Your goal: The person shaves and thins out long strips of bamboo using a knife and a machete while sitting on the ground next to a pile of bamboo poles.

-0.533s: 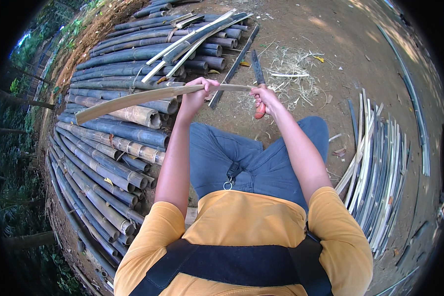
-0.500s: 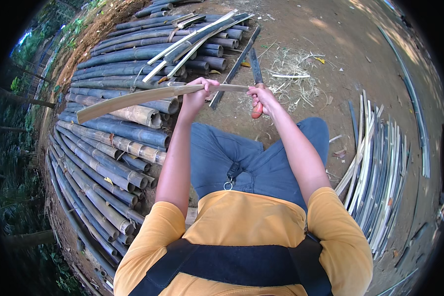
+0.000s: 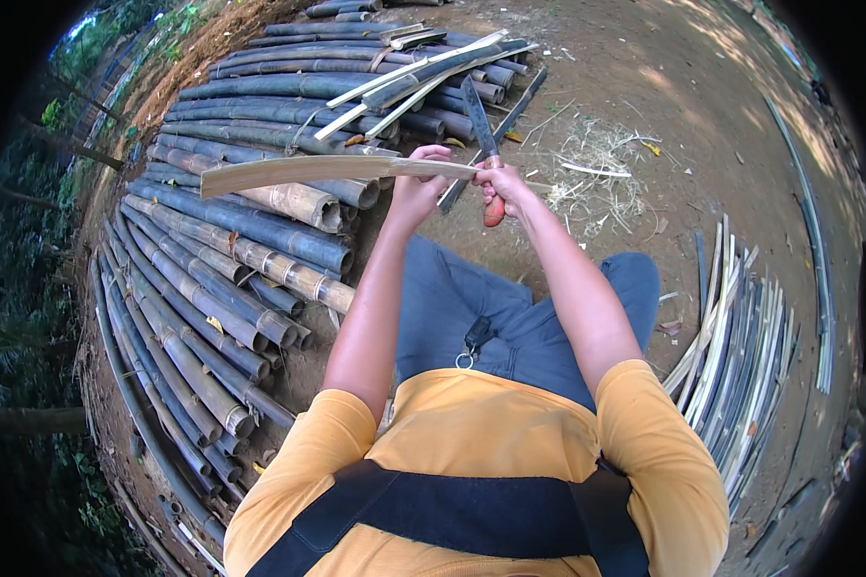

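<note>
Bamboo strip (image 3: 303,172), long and pale, stretches level in front of me, above and beyond my lap, its wide end out to the left, its narrow end at my right hand (image 3: 503,186). Behind and below it, a broad stack of dark bamboo poles (image 3: 250,221) fills the left side. To my right lies a bundle of thin slats (image 3: 741,356); ahead, a patch of curly shavings (image 3: 597,183) covers the dirt. My right fist wraps the red handle of a knife (image 3: 478,120), blade pointing away from me. My left hand (image 3: 417,195) curls loosely at the strip; how firmly it grips, I cannot tell. I judge this to be handling and steadying the strip; the next move calls for a sure left hold, fingers clear of the blade.
</note>
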Available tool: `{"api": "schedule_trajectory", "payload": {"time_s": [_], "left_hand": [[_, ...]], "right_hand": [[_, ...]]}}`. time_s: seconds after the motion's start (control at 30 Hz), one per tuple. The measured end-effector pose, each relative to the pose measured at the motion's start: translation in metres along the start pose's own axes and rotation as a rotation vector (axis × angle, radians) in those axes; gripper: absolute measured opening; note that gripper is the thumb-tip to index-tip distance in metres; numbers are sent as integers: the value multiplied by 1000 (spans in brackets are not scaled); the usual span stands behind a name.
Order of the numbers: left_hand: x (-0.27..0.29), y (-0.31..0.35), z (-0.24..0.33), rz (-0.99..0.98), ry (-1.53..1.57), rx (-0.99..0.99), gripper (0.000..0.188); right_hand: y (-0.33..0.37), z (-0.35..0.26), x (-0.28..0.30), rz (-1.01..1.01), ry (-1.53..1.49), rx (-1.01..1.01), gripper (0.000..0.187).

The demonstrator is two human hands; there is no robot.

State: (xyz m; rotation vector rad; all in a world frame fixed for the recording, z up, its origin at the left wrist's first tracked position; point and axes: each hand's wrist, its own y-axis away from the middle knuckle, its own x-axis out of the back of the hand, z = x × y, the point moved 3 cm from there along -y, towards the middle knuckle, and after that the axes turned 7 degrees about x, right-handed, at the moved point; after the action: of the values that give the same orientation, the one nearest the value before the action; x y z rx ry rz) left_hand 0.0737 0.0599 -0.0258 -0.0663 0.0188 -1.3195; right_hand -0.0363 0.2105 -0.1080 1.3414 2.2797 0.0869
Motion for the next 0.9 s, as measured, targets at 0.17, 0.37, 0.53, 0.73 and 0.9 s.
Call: {"api": "schedule_trajectory", "payload": {"time_s": [0.17,0.37,0.53,0.73,0.9], "left_hand": [[24,24,19,201,169,-69,46],[45,21,74,438,203,-418,20],[42,-5,91,485,403,-427,21],[51,-3,69,604,473,-473,26],[59,-4,64,748,453,-421,26]], "right_hand": [[-5,1,-6,91,53,76,33],[-9,-4,-19,194,125,178,28],[1,-10,-5,308,322,229,18],[87,-6,17,450,796,396,18],[137,9,7,391,903,353,18]]}}
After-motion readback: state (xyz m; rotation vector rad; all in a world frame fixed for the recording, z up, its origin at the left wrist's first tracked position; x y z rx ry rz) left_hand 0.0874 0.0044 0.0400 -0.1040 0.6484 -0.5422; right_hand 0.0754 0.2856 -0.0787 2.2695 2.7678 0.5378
